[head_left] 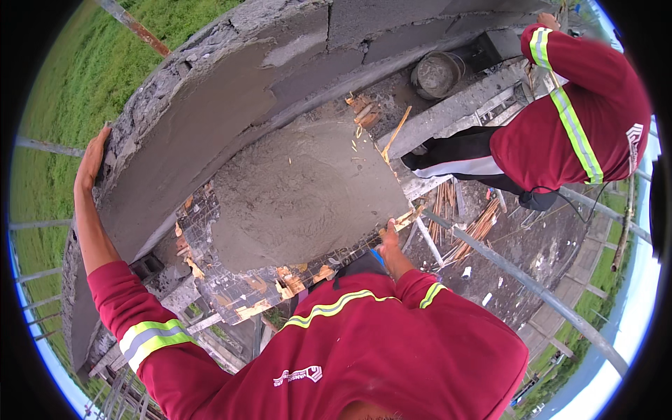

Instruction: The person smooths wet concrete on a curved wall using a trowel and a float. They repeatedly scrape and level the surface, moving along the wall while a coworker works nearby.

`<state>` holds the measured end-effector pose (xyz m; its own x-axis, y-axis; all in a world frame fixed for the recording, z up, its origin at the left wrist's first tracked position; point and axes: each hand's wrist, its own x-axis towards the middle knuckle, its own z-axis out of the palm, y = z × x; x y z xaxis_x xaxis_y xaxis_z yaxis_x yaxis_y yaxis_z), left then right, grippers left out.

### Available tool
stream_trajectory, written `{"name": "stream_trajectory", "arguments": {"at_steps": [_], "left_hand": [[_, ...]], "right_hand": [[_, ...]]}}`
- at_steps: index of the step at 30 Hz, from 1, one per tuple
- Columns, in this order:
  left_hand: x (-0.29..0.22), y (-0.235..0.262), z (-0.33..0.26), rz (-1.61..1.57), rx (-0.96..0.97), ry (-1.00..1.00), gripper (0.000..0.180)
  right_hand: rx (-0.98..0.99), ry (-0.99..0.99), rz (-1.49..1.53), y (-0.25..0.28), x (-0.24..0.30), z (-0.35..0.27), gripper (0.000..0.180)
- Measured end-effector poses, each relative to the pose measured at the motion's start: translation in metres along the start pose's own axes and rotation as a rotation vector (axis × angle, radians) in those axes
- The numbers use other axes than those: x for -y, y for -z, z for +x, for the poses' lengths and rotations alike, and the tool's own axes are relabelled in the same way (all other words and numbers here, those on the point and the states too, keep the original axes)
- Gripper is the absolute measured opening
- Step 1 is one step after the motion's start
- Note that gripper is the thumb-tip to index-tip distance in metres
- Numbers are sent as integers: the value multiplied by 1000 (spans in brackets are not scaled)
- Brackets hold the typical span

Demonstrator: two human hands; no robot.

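Note:
My left hand [91, 159] reaches out to the curved block wall [203, 133] and grips its rough top edge, with the fingertips partly hidden behind it. Grey plaster coats part of the wall's inner face. In front of me a worn plywood board [241, 297] with splintered edges carries a broad spread of wet mortar [301, 192]. My right hand [390, 241] is at the board's near right edge, fingers closed over the rim beside the mortar. No tool shows in either hand.
A co-worker [560, 126] in a red top stands at the right, one hand on the wall. A bucket [435, 75] and a dark box [500, 45] sit along the wall. A metal pipe [532, 287] slants across the right. Far below lie wooden sticks [476, 234].

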<state>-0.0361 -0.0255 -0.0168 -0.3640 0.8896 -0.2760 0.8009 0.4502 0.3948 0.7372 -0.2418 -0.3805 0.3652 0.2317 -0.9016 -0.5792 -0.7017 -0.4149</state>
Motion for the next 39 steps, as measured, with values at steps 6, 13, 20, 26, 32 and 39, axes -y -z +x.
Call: {"name": "stream_trajectory", "arguments": {"at_steps": [6, 13, 20, 26, 32, 39], "left_hand": [[17, -3, 8, -66, 35, -41, 62], [0, -6, 9, -5, 16, 57, 76], [-57, -8, -25, -166, 108, -46, 74], [-96, -16, -108, -189, -972, -458, 50], [-8, -197, -201, -694, -750, 18, 51], [223, -381, -198, -221, -317, 668, 87]], "right_hand": [[-36, -42, 119, -7, -6, 7, 89], [-26, 12, 186, -9, -12, 14, 88], [-52, 67, 224, -3, -18, 30, 86], [23, 0, 135, 6, -13, 42, 87], [106, 41, 63, 13, -12, 41, 95], [16, 2, 63, 8, -7, 29, 94]]}}
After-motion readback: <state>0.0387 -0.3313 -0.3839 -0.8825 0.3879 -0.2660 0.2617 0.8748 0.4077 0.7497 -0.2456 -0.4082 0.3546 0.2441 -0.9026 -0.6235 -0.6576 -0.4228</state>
